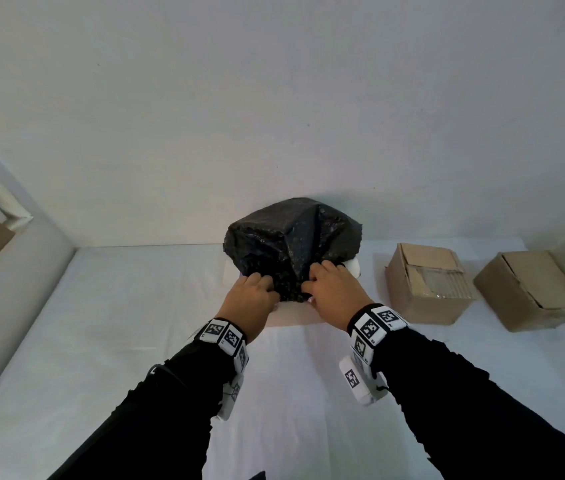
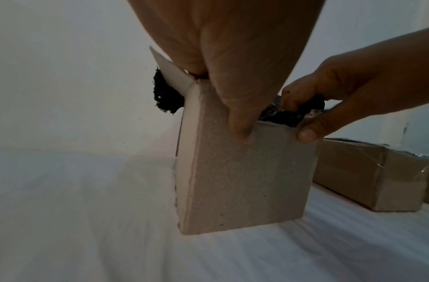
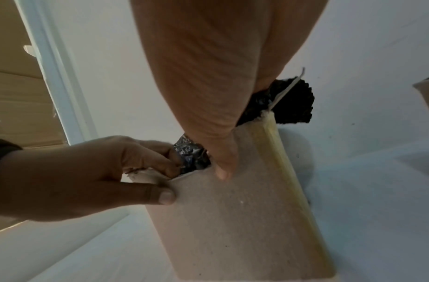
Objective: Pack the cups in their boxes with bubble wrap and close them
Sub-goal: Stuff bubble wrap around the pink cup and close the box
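Both hands, left hand (image 1: 251,299) and right hand (image 1: 334,289), pinch the black wrap (image 1: 291,237) bulging from the open box (image 2: 242,175) on the worktop (image 1: 135,323); best tuck it down evenly, thumbs bracing the front wall.

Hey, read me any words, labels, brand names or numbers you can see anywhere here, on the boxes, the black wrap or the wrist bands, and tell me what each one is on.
No readable text in any view.
Wrist bands: only black-and-white square code markers, no words.
Two brown boxes on the right: plain cardboard with clear tape, no print.
Pale box under the hands: blank.
Black bubble wrap: unmarked.
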Motion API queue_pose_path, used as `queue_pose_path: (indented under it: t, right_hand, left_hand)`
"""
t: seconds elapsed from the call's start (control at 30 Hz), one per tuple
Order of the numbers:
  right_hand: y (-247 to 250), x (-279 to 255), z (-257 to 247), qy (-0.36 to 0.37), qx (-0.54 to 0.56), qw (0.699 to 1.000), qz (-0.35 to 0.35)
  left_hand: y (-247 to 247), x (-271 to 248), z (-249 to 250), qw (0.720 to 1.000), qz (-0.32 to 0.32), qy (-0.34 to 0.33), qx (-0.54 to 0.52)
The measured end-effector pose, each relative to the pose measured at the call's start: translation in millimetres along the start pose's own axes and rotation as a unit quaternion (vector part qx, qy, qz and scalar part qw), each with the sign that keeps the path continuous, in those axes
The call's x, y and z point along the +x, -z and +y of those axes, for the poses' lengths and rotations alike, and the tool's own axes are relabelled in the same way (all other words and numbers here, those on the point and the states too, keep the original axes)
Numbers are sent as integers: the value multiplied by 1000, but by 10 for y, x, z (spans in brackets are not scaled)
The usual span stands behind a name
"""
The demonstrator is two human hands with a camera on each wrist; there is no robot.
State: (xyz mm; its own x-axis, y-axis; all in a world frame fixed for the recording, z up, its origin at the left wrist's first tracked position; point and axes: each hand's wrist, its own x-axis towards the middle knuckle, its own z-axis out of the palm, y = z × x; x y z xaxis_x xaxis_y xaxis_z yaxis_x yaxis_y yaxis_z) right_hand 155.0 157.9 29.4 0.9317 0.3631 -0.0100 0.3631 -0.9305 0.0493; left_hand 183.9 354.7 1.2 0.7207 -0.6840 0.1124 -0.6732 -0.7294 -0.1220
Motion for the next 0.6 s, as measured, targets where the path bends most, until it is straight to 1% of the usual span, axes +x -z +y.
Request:
queue_pose_path:
  t: [0.1,0.17,0.23,0.3,0.43,0.47,0.5,0.6]
  right_hand:
    - [-16,-46,-56,4,9,1000,27]
    - [-13,-78,-85,16,11,999,33]
    - [7,-74,-90,20,3,1000,11]
    - [19,-29,-62,14,-11,1000,-21]
    - [-51,-6,-43,11,-40,998,-44]
    - [-71,-10,-43,11,-44,998,-40]
    - [-70,-17,-43,12,-51,998,-29]
    - [-56,-60,-20,26,-92,995,15]
  left_hand:
    - [16,9,8,1000,9,-7,-1]
    - [9,-13,21,1000,17,-13,-7]
    - [-1,-17,27,1000,7,-16,5]
    - [-21,15,19,999,-20,-13,23]
    - [-5,63,27,998,-55,-15,32]
    - [4,55,31,998,-56,-8,33]
    - [4,47,30,999,-44,-2,30]
    - [-8,16,55,999,-25,13,43]
